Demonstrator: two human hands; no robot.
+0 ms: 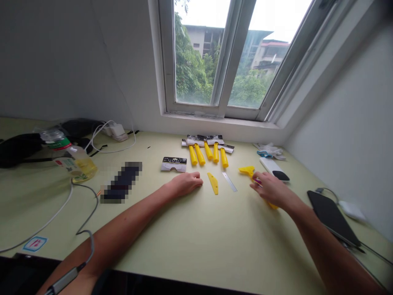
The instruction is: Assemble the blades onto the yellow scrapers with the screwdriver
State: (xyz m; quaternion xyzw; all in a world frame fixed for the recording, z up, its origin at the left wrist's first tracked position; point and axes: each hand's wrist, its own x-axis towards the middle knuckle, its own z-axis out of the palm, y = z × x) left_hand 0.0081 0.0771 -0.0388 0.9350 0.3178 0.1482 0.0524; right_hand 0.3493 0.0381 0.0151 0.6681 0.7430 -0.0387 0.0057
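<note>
My right hand (270, 188) is closed round a yellow scraper (246, 170). The scraper's wide head sticks out to the left past my fingers, and a bit of its handle shows below the palm. On the table my left hand (186, 182) rests with its fingers curled in, and nothing shows in them. Just right of it lies a flat yellow plastic blade (213, 183). A thin metal blade (229, 182) lies between that and my right hand. Behind my left hand is a black-and-white cardboard header card (173, 164).
Several yellow-handled scrapers (216, 152) with cards lie near the window. At right are a white device (274, 169), white gloves (272, 150) and a dark phone (333, 217). A bottle (73, 157) tilts at left, near cables and a blurred dark item (122, 182).
</note>
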